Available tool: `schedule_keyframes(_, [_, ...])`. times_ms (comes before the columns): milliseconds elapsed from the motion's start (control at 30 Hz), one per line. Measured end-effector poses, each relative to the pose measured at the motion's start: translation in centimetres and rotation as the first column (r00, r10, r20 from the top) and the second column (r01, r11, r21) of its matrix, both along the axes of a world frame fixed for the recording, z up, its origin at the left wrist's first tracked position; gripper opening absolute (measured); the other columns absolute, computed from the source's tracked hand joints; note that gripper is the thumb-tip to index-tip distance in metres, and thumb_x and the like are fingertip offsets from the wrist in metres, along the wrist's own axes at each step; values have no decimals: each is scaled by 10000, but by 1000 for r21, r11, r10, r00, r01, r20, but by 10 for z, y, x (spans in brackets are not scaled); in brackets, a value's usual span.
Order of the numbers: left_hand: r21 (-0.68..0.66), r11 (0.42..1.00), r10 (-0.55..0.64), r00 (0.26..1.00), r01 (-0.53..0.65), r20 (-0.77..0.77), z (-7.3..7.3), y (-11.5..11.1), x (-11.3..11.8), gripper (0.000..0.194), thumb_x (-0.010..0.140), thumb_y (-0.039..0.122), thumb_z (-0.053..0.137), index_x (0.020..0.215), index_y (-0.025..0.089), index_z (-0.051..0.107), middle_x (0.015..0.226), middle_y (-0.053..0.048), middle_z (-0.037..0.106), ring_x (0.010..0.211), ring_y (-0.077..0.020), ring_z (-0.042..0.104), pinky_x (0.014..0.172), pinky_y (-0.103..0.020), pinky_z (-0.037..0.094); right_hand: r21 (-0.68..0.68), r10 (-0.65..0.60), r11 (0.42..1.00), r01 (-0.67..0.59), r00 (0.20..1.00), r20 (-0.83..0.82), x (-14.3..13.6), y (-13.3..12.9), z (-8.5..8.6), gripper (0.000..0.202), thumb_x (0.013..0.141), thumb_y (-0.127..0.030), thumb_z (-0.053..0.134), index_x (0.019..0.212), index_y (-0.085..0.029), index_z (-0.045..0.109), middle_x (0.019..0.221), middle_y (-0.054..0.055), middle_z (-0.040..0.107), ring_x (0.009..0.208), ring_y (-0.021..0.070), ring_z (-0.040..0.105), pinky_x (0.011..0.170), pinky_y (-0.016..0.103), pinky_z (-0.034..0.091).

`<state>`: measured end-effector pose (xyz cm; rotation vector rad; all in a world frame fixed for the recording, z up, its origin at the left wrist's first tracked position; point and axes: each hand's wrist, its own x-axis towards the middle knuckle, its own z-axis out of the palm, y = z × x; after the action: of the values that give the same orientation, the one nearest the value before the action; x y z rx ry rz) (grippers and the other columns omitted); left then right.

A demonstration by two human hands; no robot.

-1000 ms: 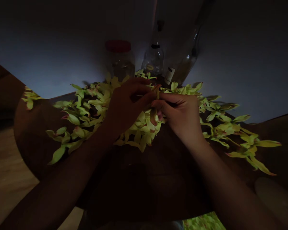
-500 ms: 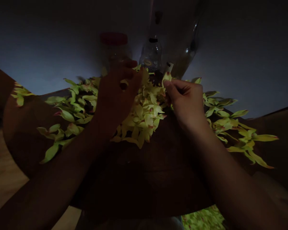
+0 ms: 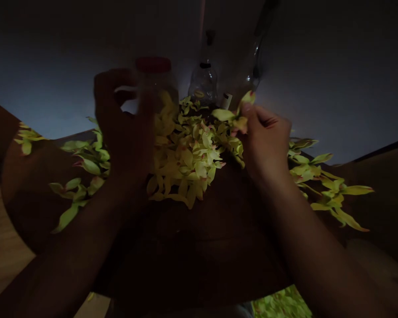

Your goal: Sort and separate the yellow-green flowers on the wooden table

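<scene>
My right hand (image 3: pixel 267 139) pinches a yellow-green flower (image 3: pixel 223 115) between thumb and fingers, above the right side of a heap of similar flowers (image 3: pixel 199 152). The flower's petals point up and to the left, with reddish tips. To the left of the heap, my left hand (image 3: pixel 126 126) is raised, dark and somewhat blurred. Its fingers are bent but apart, with pale wall showing through the gap, and I see nothing held in it. Behind that hand stands a jar with a red lid (image 3: pixel 153 65), partly hidden.
More loose flowers lie on the dark round table (image 3: pixel 199 247) at left (image 3: pixel 86 163) and right (image 3: pixel 334 190). A clear bottle (image 3: pixel 204 84) and a larger glass vessel (image 3: pixel 250 79) stand at the back by the wall. Below the table's front edge is a mass of green petals (image 3: pixel 281 302).
My left hand has moved left, off the heap, uncovering more of it and the jar. My right hand has shifted slightly right, and more of the flower it holds now shows.
</scene>
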<state>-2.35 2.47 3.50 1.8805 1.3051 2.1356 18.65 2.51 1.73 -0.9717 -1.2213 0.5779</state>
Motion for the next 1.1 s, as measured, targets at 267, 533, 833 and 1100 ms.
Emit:
schedule_keyframes(267, [-321, 835, -460, 887, 448, 42, -8, -19, 26, 95, 901, 234, 751, 821, 211, 705, 712, 25, 678, 643, -127, 599, 584, -260, 475, 85, 52, 992, -88, 934, 352, -36, -31, -4, 218, 944, -345, 665, 808, -213, 773, 764, 13, 675, 713, 158, 612, 674, 290, 468])
schedule_keyframes(533, [-464, 746, -490, 866, 478, 103, 0, -22, 22, 120, 915, 250, 711, 802, 226, 745, 764, 14, 716, 716, -149, 650, 662, -277, 538, 119, 57, 987, -109, 927, 371, -28, -28, 0, 124, 893, -247, 706, 908, -265, 828, 848, 5, 742, 742, 157, 652, 690, 287, 514])
schedule_keyframes(833, [-411, 774, -468, 872, 482, 142, -1, -19, 22, 166, 882, 155, 701, 729, 213, 732, 738, 17, 707, 721, -146, 651, 698, -264, 548, 48, 146, 985, -165, 950, 275, -33, -28, -3, 106, 845, -230, 729, 867, -258, 829, 815, -1, 736, 624, 131, 610, 563, 265, 520])
schedule_keyframes(1100, [-385, 834, -427, 904, 394, 2, -4, -17, 23, 176, 935, 239, 673, 761, 215, 676, 706, 19, 632, 638, -127, 551, 608, -268, 468, -35, 172, 985, -169, 949, 263, -31, -25, 0, 263, 901, -336, 706, 672, -211, 743, 632, -15, 618, 568, 107, 550, 520, 238, 430])
